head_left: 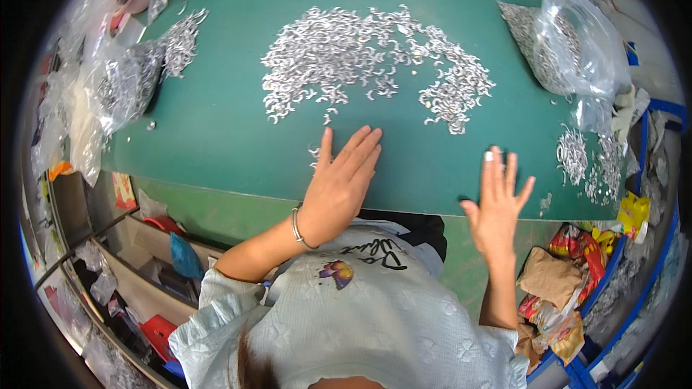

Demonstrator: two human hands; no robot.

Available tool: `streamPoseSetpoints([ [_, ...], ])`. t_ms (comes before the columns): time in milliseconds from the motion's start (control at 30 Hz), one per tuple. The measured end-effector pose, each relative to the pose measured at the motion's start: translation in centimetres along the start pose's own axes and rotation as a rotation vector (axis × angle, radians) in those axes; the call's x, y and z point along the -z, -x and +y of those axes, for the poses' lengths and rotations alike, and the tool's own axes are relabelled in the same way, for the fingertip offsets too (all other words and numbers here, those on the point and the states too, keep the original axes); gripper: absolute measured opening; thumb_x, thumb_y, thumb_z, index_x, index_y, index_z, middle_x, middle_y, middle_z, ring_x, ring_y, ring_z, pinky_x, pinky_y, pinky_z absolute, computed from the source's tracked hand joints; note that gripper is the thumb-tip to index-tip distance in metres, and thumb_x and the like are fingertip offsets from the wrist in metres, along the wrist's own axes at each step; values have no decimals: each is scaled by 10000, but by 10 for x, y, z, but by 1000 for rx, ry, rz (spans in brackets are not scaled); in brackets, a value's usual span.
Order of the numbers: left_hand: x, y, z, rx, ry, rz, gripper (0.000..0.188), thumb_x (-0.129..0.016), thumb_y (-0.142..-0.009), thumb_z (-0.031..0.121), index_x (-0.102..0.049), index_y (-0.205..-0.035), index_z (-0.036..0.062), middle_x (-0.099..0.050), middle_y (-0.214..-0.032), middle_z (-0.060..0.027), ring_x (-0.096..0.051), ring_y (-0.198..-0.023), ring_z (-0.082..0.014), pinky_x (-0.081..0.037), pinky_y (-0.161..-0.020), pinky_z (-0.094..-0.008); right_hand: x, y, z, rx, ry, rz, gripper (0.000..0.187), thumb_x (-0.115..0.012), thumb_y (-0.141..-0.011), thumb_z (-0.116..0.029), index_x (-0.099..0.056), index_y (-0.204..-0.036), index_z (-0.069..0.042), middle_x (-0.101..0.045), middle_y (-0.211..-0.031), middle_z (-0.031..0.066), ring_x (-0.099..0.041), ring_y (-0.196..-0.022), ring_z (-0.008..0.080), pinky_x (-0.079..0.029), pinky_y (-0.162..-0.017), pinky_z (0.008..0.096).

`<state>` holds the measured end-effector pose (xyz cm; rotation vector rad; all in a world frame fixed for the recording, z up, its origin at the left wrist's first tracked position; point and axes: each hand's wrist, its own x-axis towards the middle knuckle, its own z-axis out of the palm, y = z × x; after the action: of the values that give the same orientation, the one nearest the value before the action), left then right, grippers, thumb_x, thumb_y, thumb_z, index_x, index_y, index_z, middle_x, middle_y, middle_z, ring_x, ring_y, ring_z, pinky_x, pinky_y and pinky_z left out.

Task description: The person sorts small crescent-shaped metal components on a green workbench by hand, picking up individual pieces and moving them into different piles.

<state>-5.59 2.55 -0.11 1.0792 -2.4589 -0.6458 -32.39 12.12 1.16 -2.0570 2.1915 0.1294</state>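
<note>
A large pile of small silver crescent-shaped pieces (317,50) is spread over the green tabletop (231,130), with a smaller cluster of the same pieces (455,94) to its right. Just below the large pile, my left hand (339,184) lies flat with its fingers stretched out and a bracelet on the wrist. A few loose crescents (313,155) show beside its fingers. Near the table's front edge on the right, my right hand (497,205) has its fingers spread and holds nothing. Something white covers one of its fingertips.
Clear plastic bags of metal pieces stand at the left (130,83) and right (559,43). Small heaps (571,156) lie near the right edge. Below the table are shelves (137,259) on the left and a brown paper bag (551,276) among wrappers on the right.
</note>
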Motion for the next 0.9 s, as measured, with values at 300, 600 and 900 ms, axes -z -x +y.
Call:
streamPoseSetpoints([
  [300,23,41,-13,179,83,252,452,-691,-788,-17,-609,-1226,52,-561,-1322,-142,-510,-1262,-355,-293,-1093,-529,14,-28,-35,172,-183,144,770,-596,-882,-384,-299,-1520,-73,-292,-1580,128,-165,-1482,386,-51,-1130,654],
  [600,35,51,-30,296,-54,302,409,-736,-757,20,-642,-1150,80,-580,-1219,-97,-532,-1137,-295,-339,-935,-418,18,-42,-108,551,-358,-141,778,-703,-801,-370,-407,-1441,-43,-323,-1555,82,-230,-1459,332,-134,-1124,657],
  [900,35,51,-35,240,50,282,442,-724,-762,12,-618,-1187,71,-583,-1139,-83,-542,-1071,-281,-345,-913,-393,8,-37,-120,540,-508,-136,841,-727,-767,-351,-375,-1448,-4,-276,-1572,144,-241,-1460,341,-152,-1148,615],
])
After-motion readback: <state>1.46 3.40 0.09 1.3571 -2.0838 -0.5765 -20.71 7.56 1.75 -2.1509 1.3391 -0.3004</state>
